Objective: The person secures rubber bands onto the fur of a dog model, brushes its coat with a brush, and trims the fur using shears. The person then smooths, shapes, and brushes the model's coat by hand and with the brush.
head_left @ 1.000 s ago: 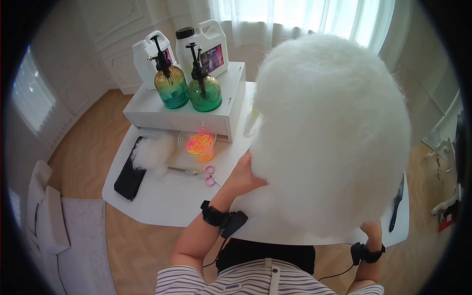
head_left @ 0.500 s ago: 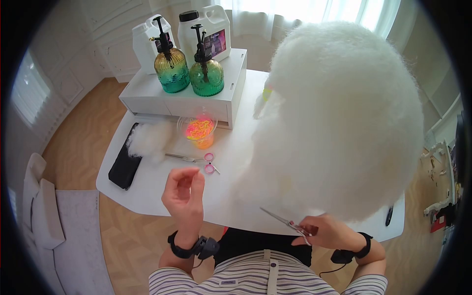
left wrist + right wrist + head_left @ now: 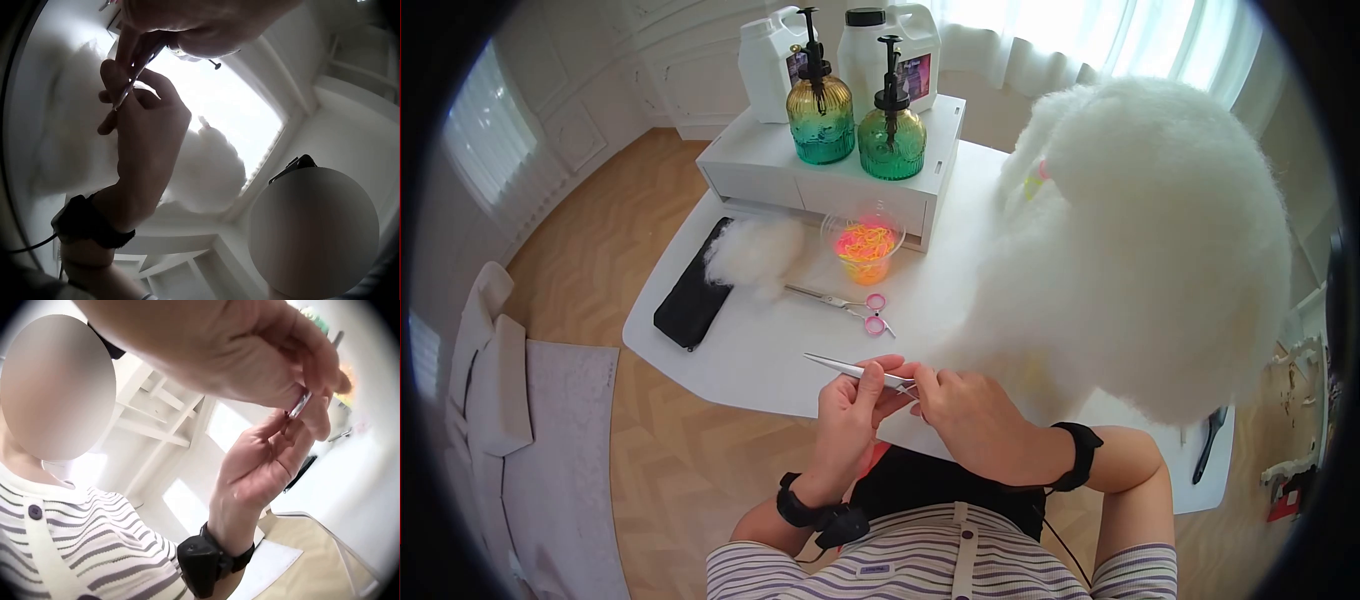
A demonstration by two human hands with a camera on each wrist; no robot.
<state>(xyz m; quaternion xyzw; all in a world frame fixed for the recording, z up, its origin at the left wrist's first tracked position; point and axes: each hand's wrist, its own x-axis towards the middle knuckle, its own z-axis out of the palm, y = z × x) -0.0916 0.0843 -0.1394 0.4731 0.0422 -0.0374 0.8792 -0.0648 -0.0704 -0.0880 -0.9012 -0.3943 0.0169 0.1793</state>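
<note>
Both hands meet over the table's front edge, on a pair of scissors [image 3: 833, 365] whose blades point left. My left hand [image 3: 852, 408] holds the blades between thumb and fingers. Around the handle end, the fingers of my right hand [image 3: 985, 415] are curled and hide most of it. In the right wrist view a shiny part of the scissors [image 3: 301, 405] shows between the two hands. Beside my right hand is a large fluffy white dog-like shape [image 3: 1160, 230] with pink and yellow-green bands near its top.
On the white table [image 3: 790, 375] lie scissors with pink rings [image 3: 840, 301], a tuft of white fluff [image 3: 755, 252], a black case [image 3: 690, 310] and a cup of neon bands [image 3: 866, 250]. Spray bottles [image 3: 820, 120] and jugs stand on a white drawer unit [image 3: 750, 180]. A black-handled tool [image 3: 1208, 450] lies right.
My left hand came off the white fur, then moved right onto the scissors. My right hand emerged with the scissors and moved left to meet it. The head view has shifted.
</note>
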